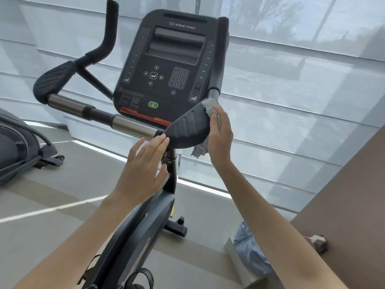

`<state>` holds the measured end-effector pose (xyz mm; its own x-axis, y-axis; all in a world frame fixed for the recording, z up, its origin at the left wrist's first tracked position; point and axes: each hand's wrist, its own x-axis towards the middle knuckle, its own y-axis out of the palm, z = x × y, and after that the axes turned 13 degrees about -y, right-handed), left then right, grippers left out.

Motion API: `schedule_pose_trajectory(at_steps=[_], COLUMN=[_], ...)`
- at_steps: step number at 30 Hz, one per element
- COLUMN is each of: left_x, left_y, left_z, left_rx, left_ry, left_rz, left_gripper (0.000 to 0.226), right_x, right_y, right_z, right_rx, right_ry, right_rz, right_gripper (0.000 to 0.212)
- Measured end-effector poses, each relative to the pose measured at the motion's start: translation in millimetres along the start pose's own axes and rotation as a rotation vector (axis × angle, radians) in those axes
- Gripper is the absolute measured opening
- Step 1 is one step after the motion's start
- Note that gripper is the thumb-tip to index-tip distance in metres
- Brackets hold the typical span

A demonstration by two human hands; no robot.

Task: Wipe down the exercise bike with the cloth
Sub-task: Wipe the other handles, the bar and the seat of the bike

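Note:
A black exercise bike [133,232] stands in front of me, its console [168,65] facing me. A grey cloth [210,106] is pressed against the right edge of the bike's right elbow pad [188,128] by my right hand [219,132], which grips it; a loose end of the cloth hangs below the pad. My left hand [143,170] is open and flat, fingers together, its fingertips touching the left tip of that pad near the chrome handlebar [133,126]. The left elbow pad [53,80] and upright grips sit further back.
Another exercise machine [14,151] stands at the left edge. White window blinds [291,90] fill the background. A brown wall panel [350,195] with a socket rises at the right, with a bluish bag [250,253] on a white box below it.

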<state>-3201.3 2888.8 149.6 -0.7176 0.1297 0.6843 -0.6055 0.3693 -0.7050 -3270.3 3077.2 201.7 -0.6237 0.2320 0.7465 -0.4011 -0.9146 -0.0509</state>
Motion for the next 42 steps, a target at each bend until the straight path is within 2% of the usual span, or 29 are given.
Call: schedule_pose_trajectory(at_steps=[7,11,18,23,25,28,32,35,39,42], left_x=[-2.3,-9.0,-14.4,-13.3,-13.8,-10.3,2.8,11.7,15.5,13.9], left_y=[-3.1,-4.7,-4.0,-5.9,-9.0,-13.6,-15.5,-14.1,-8.7,-4.0], left_z=[8.8,18.3,32.4,40.5,44.7,49.3,55.8,57.4,54.4,52.1], left_rx=[-0.037,-0.059,-0.075,-0.087,-0.098,-0.086,-0.016,0.015,0.028,0.042], left_ry=[0.008,-0.017,-0.039,-0.086,-0.092,-0.12,-0.165,-0.186,-0.208,-0.217], left_rz=[-0.013,-0.035,-0.071,-0.102,-0.101,-0.083,-0.063,-0.052,-0.055,-0.056], left_gripper=[0.052,0.053,0.054,0.051,0.052,0.054,0.056,0.057,0.055,0.055], right_x=[-41.6,-68.5,-103.7,-125.9,-122.5,-88.4,-1.6,55.9,85.3,78.4], right_y=[29.0,53.0,79.4,85.2,75.7,50.6,14.5,-0.5,3.5,16.0], right_z=[13.9,23.0,25.2,29.6,39.4,65.0,82.8,71.1,43.7,43.3], right_rx=[-0.066,-0.144,-0.334,-0.344,-0.271,-0.213,-0.308,-0.449,-0.618,-0.716], right_ry=[-0.108,-0.167,-0.32,-0.43,-0.474,-0.523,-0.548,-0.468,-0.217,-0.277], right_rz=[-0.137,-0.161,-0.081,0.084,0.148,0.132,0.12,0.289,0.766,0.86], right_gripper=[0.032,0.034,0.036,0.031,0.029,0.034,0.029,0.024,0.023,0.025])
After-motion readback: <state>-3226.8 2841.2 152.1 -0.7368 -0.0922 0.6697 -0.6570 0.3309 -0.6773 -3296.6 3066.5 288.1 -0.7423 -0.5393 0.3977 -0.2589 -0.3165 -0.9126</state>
